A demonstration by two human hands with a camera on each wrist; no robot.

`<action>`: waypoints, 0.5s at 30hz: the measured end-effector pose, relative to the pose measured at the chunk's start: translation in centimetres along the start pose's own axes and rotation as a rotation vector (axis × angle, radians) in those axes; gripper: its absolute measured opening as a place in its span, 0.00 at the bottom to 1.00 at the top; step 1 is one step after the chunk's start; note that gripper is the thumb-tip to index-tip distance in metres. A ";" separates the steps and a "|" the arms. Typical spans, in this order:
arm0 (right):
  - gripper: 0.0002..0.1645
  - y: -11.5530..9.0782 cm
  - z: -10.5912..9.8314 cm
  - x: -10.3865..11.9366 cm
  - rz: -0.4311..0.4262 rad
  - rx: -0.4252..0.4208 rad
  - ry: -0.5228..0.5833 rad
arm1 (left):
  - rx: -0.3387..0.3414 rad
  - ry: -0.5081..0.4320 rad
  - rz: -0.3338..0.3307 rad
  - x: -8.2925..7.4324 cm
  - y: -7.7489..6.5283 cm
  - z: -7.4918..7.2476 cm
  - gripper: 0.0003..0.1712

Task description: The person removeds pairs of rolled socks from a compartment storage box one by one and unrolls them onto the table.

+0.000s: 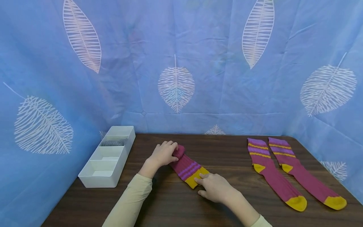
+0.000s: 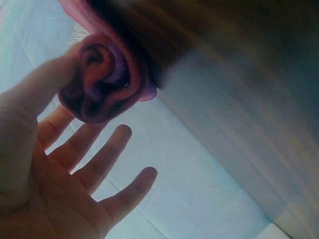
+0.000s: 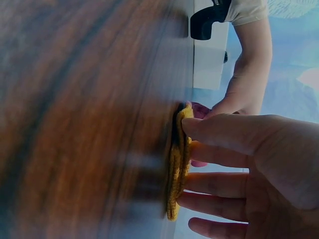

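Observation:
A maroon sock [image 1: 186,167] with purple stripes and a yellow cuff lies slantwise on the dark wooden table [image 1: 227,208], its far end rolled up. My left hand [image 1: 163,154] grips that roll [image 2: 102,82] between thumb and fingers; the left wrist view shows its spiral layers end-on, with the other fingers spread beside it. At the near end, my right hand [image 1: 214,187] rests its extended fingers on the yellow cuff [image 3: 178,174]. In the right wrist view the cuff's layers lie stacked flat on the tabletop, fingertips right at their upper face.
To the left stands a white divided box [image 1: 107,157], with something grey [image 1: 114,142] in one compartment. Two more socks, a nearer one [image 1: 272,176] and an outer one [image 1: 303,175], lie flat side by side at right. A blue leaf-patterned curtain [image 1: 210,94] hangs behind the table.

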State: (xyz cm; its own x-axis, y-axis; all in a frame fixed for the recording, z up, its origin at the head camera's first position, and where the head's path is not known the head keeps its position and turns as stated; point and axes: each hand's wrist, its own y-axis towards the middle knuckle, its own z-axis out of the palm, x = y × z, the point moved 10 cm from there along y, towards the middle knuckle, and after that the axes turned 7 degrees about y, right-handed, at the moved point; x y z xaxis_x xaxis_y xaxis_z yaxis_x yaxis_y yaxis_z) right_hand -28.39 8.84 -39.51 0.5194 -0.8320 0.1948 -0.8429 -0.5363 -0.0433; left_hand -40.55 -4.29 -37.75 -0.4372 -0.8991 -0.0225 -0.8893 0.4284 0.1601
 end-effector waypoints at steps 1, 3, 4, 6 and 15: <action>0.27 0.0 0.0 0.0 -0.002 -0.004 -0.001 | -0.015 -0.002 0.006 0.0 0.0 -0.2 0.19; 0.27 0.0 -0.1 0.0 -0.011 -0.012 -0.006 | -0.040 -0.006 0.019 0.1 -0.1 -0.5 0.20; 0.27 0.0 -0.1 0.1 -0.015 -0.014 -0.009 | -0.050 -0.005 0.023 0.2 -0.1 -0.6 0.21; 0.27 0.0 -0.1 0.1 -0.023 -0.019 -0.015 | -0.066 -0.001 0.027 0.3 -0.2 -0.8 0.22; 0.27 -0.1 -0.1 0.3 -0.029 -0.018 -0.018 | -0.076 0.068 -0.045 2.5 -0.4 -0.8 0.21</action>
State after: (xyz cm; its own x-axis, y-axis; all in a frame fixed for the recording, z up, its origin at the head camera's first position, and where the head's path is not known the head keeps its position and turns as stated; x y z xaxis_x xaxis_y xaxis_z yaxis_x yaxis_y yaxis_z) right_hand -28.19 8.69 -39.31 0.5459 -0.8187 0.1782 -0.8298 -0.5576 -0.0199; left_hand -41.21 -6.79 -37.07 -0.3845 -0.9225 0.0351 -0.8939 0.3815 0.2353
